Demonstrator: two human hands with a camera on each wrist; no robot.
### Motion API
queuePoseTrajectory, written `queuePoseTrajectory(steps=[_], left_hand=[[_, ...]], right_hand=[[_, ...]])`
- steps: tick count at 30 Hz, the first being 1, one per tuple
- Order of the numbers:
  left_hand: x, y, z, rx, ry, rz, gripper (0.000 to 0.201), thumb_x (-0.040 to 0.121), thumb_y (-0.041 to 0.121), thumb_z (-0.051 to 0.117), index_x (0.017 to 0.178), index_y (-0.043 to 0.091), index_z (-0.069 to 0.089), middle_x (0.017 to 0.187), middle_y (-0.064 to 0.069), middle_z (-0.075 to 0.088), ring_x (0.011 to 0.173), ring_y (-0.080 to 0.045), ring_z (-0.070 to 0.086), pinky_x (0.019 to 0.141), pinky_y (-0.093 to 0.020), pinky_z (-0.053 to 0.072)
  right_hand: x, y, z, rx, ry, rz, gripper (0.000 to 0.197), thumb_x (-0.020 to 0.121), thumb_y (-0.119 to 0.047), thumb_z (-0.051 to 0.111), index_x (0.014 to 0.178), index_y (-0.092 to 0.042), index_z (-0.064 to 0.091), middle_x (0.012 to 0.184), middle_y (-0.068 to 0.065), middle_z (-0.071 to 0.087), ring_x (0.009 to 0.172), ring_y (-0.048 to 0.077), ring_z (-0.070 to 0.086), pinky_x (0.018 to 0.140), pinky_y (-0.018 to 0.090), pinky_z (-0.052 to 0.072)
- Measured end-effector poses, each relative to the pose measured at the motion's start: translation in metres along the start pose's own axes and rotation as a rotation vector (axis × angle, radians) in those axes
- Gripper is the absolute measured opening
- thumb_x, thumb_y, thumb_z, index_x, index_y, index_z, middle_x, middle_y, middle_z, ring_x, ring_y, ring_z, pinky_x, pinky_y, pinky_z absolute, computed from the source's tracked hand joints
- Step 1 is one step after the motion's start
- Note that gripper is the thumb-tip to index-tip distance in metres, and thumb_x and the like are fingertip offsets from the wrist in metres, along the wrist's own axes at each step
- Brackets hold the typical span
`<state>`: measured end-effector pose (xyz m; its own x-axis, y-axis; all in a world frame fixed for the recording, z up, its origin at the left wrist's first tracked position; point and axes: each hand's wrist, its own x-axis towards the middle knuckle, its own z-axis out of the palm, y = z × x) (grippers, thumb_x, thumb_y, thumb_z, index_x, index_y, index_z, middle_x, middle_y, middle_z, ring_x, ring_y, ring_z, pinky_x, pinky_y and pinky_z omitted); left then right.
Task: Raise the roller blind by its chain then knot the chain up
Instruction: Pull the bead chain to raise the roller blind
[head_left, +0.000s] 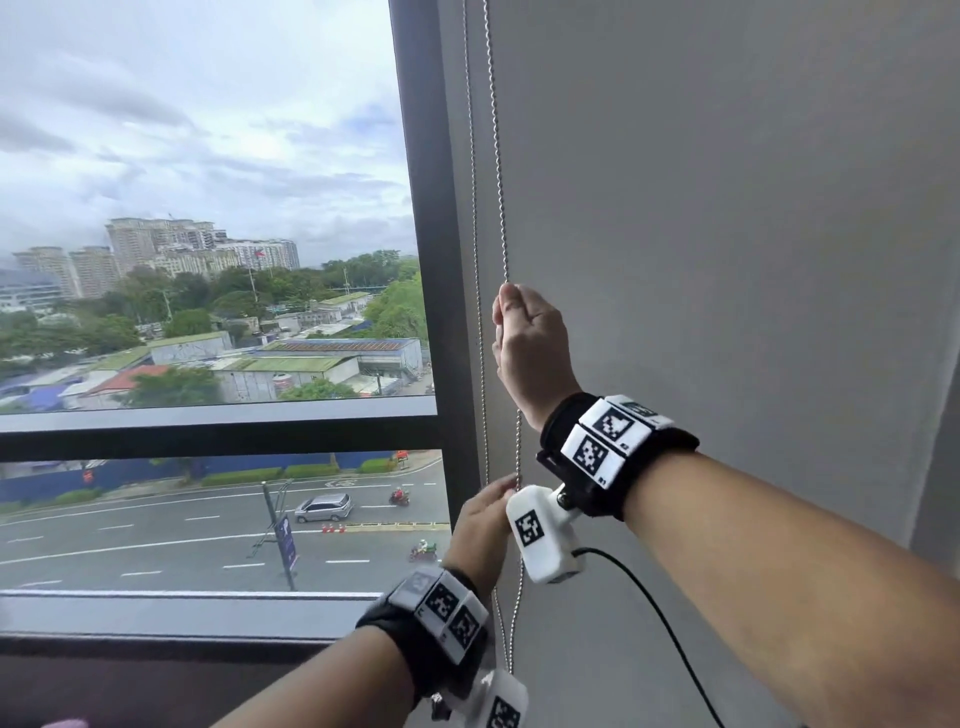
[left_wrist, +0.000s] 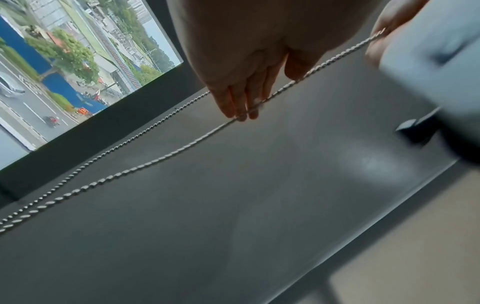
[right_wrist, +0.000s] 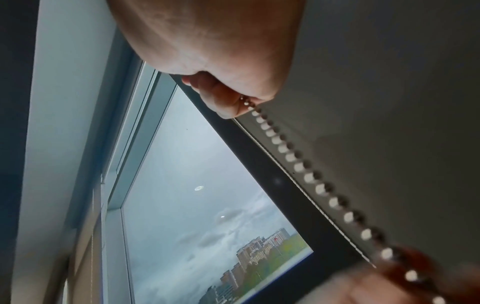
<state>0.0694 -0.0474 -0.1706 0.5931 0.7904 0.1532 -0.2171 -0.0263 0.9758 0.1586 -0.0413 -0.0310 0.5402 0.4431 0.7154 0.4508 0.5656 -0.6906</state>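
A grey roller blind (head_left: 727, 208) hangs lowered over the right-hand pane. Its metal bead chain (head_left: 498, 156) drops in two strands along the blind's left edge. My right hand (head_left: 524, 332) is raised and curled in a fist round the nearer strand; in the right wrist view the chain (right_wrist: 298, 166) runs out of the right hand (right_wrist: 221, 82). My left hand (head_left: 483, 519) is lower, just under the right wrist. In the left wrist view its fingers (left_wrist: 241, 92) are straight, and the chain (left_wrist: 182, 148) lies across the fingertips and thumb. The blind (left_wrist: 259, 205) fills the space behind.
A dark window mullion (head_left: 431, 208) stands just left of the chain. Beside it is bare glass over a street and buildings. A grey sill (head_left: 156, 618) runs below. A black cable (head_left: 654, 613) hangs from the right wrist camera.
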Motion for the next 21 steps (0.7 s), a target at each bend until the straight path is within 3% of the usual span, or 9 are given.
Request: queuePoseTrajectory(steps=[2, 3, 9, 12, 14, 16, 19, 21], left_hand=[[0.012, 0.018, -0.001, 0.001, 0.039, 0.032, 0.034, 0.082, 0.009, 0.050, 0.112, 0.001, 0.062, 0.099, -0.014, 0.070, 0.094, -0.029, 0.063, 0.087, -0.037, 0.049], [0.016, 0.029, -0.001, 0.005, 0.045, 0.053, 0.032, 0.087, 0.011, 0.045, 0.112, 0.001, 0.061, 0.095, -0.011, 0.070, 0.094, -0.027, 0.062, 0.088, -0.038, 0.047], [0.027, 0.089, 0.010, -0.083, -0.025, 0.212, 0.026, 0.094, 0.022, 0.041, 0.091, 0.001, 0.057, 0.082, -0.014, 0.053, 0.071, -0.016, 0.053, 0.063, -0.022, 0.045], [0.036, 0.108, 0.022, -0.085, -0.033, 0.238, 0.030, 0.095, 0.027, 0.040, 0.090, 0.006, 0.060, 0.086, -0.013, 0.065, 0.081, -0.022, 0.062, 0.077, -0.030, 0.049], [0.039, 0.120, 0.029, -0.085, -0.038, 0.265, 0.031, 0.096, 0.028, 0.039, 0.091, 0.008, 0.061, 0.077, -0.011, 0.069, 0.071, -0.021, 0.065, 0.067, -0.027, 0.048], [0.039, 0.124, 0.032, -0.061, -0.029, 0.290, 0.033, 0.097, 0.027, 0.037, 0.087, 0.008, 0.062, 0.056, -0.002, 0.062, 0.050, -0.016, 0.056, 0.051, -0.023, 0.041], [0.036, 0.117, 0.030, -0.062, 0.007, 0.292, 0.037, 0.098, 0.025, 0.036, 0.068, 0.011, 0.054, 0.038, 0.009, 0.038, 0.033, -0.007, 0.029, 0.037, -0.018, 0.023], [0.037, 0.114, 0.029, -0.058, 0.040, 0.292, 0.038, 0.097, 0.022, 0.036, 0.062, 0.014, 0.047, 0.035, 0.012, 0.033, 0.030, -0.005, 0.024, 0.035, -0.014, 0.019]], right_hand=[[-0.011, 0.010, -0.003, -0.015, 0.000, 0.012, 0.036, 0.088, -0.047, 0.036, 0.057, -0.032, 0.048, 0.044, -0.015, 0.040, 0.050, 0.013, 0.032, 0.058, 0.034, 0.028], [-0.017, 0.015, -0.005, -0.021, -0.001, 0.024, 0.036, 0.089, -0.046, 0.037, 0.057, -0.032, 0.047, 0.046, -0.015, 0.039, 0.050, 0.013, 0.032, 0.059, 0.037, 0.029], [-0.053, 0.034, -0.015, -0.022, -0.010, 0.072, 0.035, 0.093, -0.034, 0.041, 0.059, -0.025, 0.045, 0.056, -0.010, 0.045, 0.057, 0.014, 0.040, 0.062, 0.038, 0.038], [-0.069, 0.053, -0.013, 0.029, -0.062, 0.099, 0.032, 0.095, -0.038, 0.043, 0.070, -0.027, 0.059, 0.064, -0.013, 0.056, 0.065, 0.014, 0.048, 0.065, 0.043, 0.040], [-0.081, 0.062, -0.012, 0.096, -0.083, 0.186, 0.033, 0.093, -0.042, 0.046, 0.065, -0.029, 0.057, 0.059, -0.015, 0.049, 0.061, 0.016, 0.039, 0.062, 0.045, 0.033], [-0.091, 0.070, -0.012, 0.135, -0.073, 0.266, 0.036, 0.091, -0.039, 0.048, 0.057, -0.026, 0.046, 0.054, -0.013, 0.037, 0.056, 0.014, 0.028, 0.055, 0.038, 0.025], [-0.101, 0.069, -0.020, 0.140, -0.132, 0.310, 0.044, 0.099, -0.025, 0.048, 0.055, -0.025, 0.047, 0.049, -0.010, 0.035, 0.044, 0.009, 0.027, 0.044, 0.026, 0.024], [-0.099, 0.061, -0.025, 0.141, -0.194, 0.288, 0.045, 0.100, -0.024, 0.046, 0.055, -0.022, 0.050, 0.044, -0.006, 0.040, 0.036, 0.011, 0.034, 0.040, 0.024, 0.030]])
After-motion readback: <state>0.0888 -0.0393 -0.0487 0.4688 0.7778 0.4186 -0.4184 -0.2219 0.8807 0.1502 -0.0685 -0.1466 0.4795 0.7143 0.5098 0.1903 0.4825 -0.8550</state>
